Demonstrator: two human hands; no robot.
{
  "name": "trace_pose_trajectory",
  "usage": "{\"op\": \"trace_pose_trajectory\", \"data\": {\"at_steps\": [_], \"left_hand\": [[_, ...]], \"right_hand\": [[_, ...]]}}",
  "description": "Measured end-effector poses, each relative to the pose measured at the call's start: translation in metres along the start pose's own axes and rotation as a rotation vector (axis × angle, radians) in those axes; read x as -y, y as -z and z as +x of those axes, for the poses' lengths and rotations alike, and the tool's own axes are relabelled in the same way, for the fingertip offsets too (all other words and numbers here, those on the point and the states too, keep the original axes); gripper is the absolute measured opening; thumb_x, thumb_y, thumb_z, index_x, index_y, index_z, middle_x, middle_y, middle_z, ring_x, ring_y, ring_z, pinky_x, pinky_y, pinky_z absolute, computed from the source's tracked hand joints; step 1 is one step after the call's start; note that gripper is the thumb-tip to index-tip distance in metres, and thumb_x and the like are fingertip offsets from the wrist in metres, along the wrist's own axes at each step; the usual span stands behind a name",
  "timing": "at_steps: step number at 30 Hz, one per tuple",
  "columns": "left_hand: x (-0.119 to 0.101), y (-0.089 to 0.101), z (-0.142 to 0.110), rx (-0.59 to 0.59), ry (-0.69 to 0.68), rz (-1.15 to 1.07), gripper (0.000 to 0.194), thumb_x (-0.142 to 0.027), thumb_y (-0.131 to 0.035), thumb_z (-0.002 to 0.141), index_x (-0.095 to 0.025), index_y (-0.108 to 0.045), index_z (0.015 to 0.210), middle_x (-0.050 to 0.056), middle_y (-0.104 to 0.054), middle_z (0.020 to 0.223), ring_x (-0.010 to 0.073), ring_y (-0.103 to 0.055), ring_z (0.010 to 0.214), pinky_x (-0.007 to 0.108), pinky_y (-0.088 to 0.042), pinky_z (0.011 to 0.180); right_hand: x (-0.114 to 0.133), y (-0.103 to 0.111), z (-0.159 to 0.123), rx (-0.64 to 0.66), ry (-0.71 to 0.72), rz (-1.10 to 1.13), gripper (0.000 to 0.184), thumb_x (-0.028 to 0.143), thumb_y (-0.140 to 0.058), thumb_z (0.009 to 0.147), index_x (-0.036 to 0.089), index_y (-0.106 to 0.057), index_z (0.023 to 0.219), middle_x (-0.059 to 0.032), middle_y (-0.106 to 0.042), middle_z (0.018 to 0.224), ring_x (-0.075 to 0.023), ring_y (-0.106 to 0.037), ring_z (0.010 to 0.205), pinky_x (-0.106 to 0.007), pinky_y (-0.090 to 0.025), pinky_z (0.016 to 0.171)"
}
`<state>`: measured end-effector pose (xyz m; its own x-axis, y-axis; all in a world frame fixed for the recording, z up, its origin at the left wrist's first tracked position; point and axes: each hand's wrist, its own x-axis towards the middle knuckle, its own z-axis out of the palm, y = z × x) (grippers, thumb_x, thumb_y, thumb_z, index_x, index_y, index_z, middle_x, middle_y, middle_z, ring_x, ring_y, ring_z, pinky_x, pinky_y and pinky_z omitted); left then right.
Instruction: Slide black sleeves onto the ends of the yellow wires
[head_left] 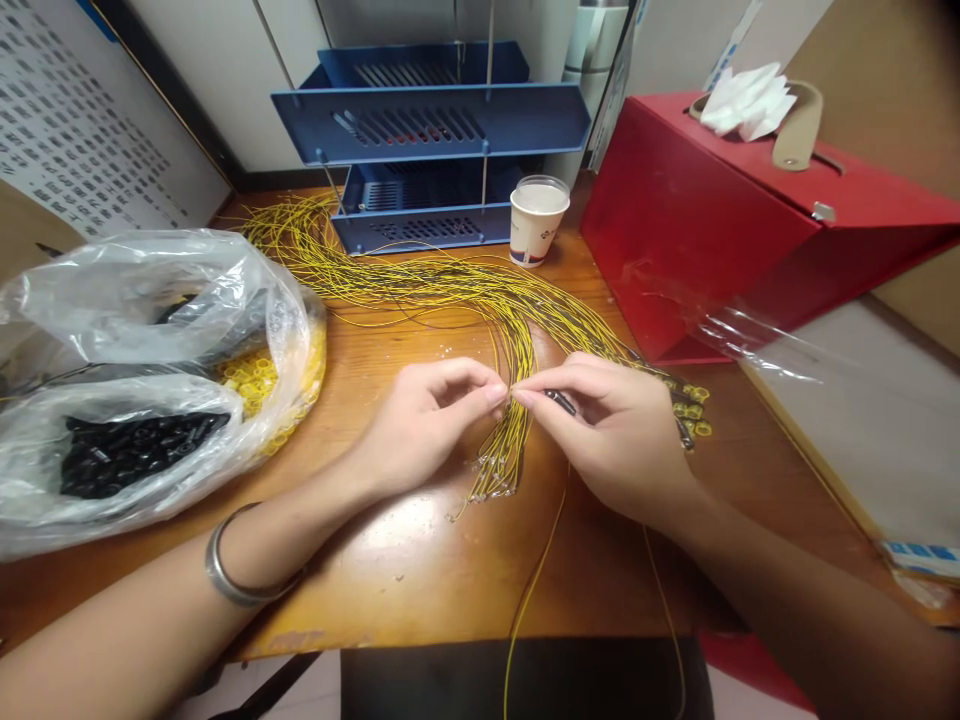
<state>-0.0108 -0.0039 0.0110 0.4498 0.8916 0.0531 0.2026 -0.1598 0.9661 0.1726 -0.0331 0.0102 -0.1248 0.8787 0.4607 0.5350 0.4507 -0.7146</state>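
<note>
A silver-grey metal bangle (215,568) rings the left forearm (139,630); its curved band looks plain and smooth, with a dull shine. The right forearm (795,595) is bare; the left hand (431,420) and right hand (622,435) are bare too.

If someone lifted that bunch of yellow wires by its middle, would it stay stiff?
Probably floppy: the yellow wires curve loosely across the table, so both ends would likely droop. Strands may tangle, since many cross near the blue rack. Each looks thin, so one alone should be light.

Print on the sheet (82,130) and paper cup (535,228) is too blurred to read.
</note>
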Motion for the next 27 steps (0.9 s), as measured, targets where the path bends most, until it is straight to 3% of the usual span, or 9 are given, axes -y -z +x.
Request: {"op": "trace_pose_trajectory", "data": {"at_steps": [4, 9, 20, 27], "left_hand": [[-0.002, 0.002, 0.004, 0.135, 0.418, -0.485, 0.014, -0.022, -0.063, 0.083, -0.011, -0.064, 0.074, -0.001, -0.058, 0.064, 0.001, -0.028, 0.037, 0.012, -0.02, 0.031], [0.001, 0.009, 0.007, 0.275, 0.614, -0.738, 0.015, -0.013, -0.057, 0.081, -0.009, -0.062, 0.068, 0.0, -0.053, 0.061, 0.0007, -0.019, 0.036, 0.01, -0.019, 0.026], [0.004, 0.013, 0.007, 0.399, 0.634, -0.829, 0.016, -0.016, -0.051, 0.085, -0.011, -0.055, 0.07, -0.003, -0.044, 0.061, 0.0009, -0.014, 0.038, 0.009, -0.031, 0.027], [0.004, 0.01, 0.007, 0.405, 0.61, -0.816, 0.02, -0.018, -0.044, 0.088, -0.014, -0.049, 0.068, -0.005, -0.038, 0.057, 0.0021, -0.012, 0.037, 0.011, -0.038, 0.028]], "right_hand": [[-0.002, 0.001, 0.0, -0.005, 0.177, -0.088, 0.009, 0.011, -0.066, 0.084, 0.013, -0.074, 0.081, 0.0029, -0.053, 0.059, -0.0061, -0.041, 0.052, -0.022, -0.034, 0.052], [-0.004, 0.001, 0.0, 0.051, 0.306, -0.127, 0.009, 0.01, -0.064, 0.086, 0.011, -0.072, 0.082, 0.0018, -0.053, 0.063, -0.007, -0.043, 0.057, -0.022, -0.037, 0.057], [-0.005, 0.001, 0.002, 0.109, 0.296, -0.119, 0.01, 0.011, -0.062, 0.088, 0.012, -0.071, 0.083, 0.0022, -0.052, 0.064, -0.0073, -0.043, 0.058, -0.021, -0.037, 0.059], [-0.003, 0.003, 0.002, 0.116, 0.165, -0.115, 0.01, 0.014, -0.063, 0.088, 0.016, -0.071, 0.082, 0.0032, -0.052, 0.062, -0.0072, -0.044, 0.055, -0.022, -0.035, 0.056]]}}
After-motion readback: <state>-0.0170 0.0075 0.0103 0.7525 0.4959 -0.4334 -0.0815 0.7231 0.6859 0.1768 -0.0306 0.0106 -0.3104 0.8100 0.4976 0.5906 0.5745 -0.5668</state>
